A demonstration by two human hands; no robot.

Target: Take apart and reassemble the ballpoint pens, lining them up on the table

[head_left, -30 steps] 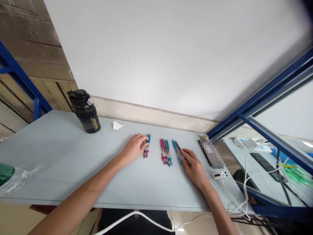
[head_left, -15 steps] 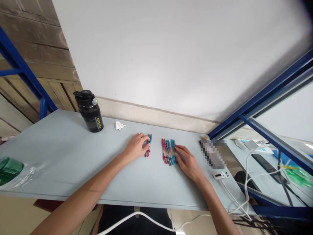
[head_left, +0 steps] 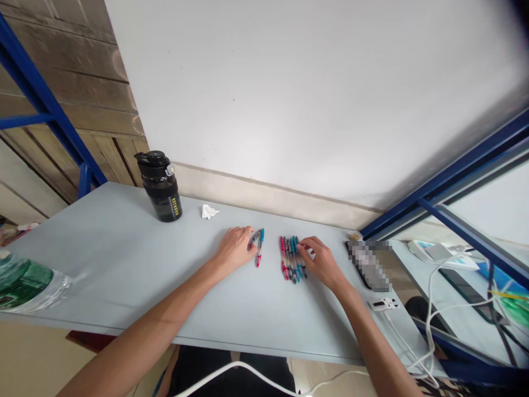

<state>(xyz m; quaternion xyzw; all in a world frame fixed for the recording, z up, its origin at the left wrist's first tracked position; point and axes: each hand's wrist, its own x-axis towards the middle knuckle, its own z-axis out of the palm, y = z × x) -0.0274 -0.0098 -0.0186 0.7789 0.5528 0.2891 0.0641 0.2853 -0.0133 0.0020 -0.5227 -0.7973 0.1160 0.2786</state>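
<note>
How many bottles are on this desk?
2: the black bottle stands toward the back, left of the crumpled white scrap; the clear, green-labelled bottle is at the picture's left edge, partly cut off.

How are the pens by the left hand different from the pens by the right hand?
Fewer left pens show than right pens. The left pens slant away from each other; the right pens lie close, nearly side by side. Both groups have blue and pink parts.

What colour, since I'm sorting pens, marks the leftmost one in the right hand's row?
The leftmost pen has pinkish-red ends, best seen in the head view.
</note>
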